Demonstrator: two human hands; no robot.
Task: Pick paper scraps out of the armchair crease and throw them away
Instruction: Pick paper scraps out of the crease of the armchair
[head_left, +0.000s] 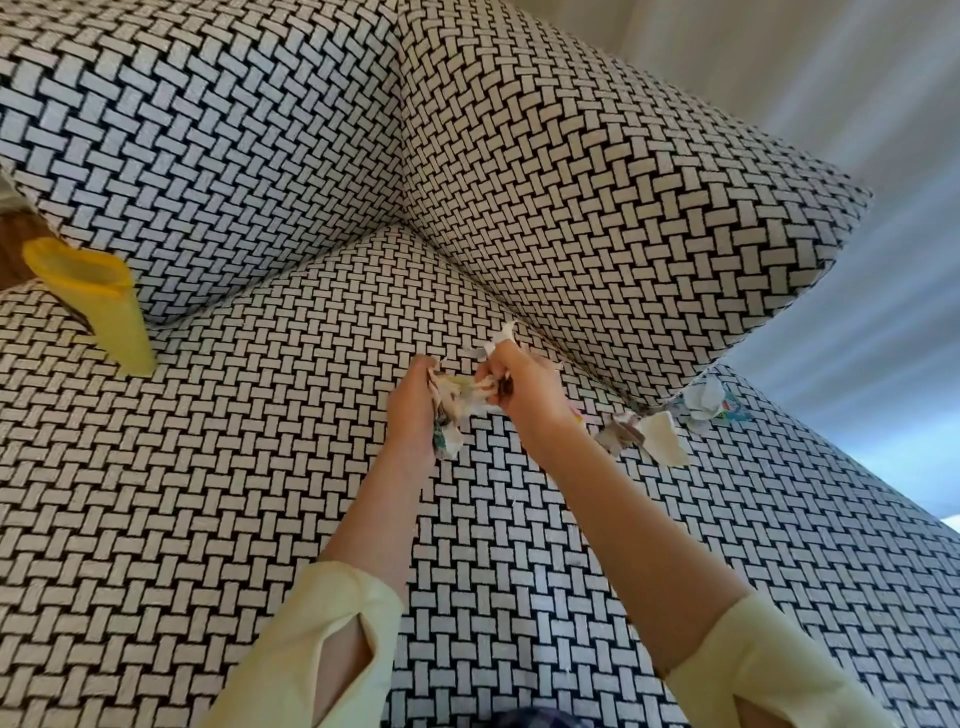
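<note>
— Where are the hands?

— Both are over the seat (260, 467) of the armchair (597, 182), close together, near the side cushion (649, 249) on the right.

— What is the left hand (410, 410) doing?

— Its fingers are curled round a bundle of scraps (460, 397), crumpled paper with printed colours. One end hangs out below the palm.

— And the right hand (524, 395)?

— It grips the other side of the same bundle, knuckles up. A white piece of paper (501, 338) sticks up from its fingertips. The two hands almost touch across the bundle.

— Is any paper left in the chair?

— Yes. The loose scraps (660, 434) sit further right along the crease (597, 371), where the side cushion meets the seat. A cream piece lies flat on the seat, brownish bits are beside it, and a crumpled pale blue one (701, 402) is wedged right under the cushion's corner.

— Anything else?

— A yellow container (98, 301) stands tilted at the left edge of the seat, mouth open, well apart from the hands. Pale yellow sleeves (322, 639) cover both forearms partway.
</note>
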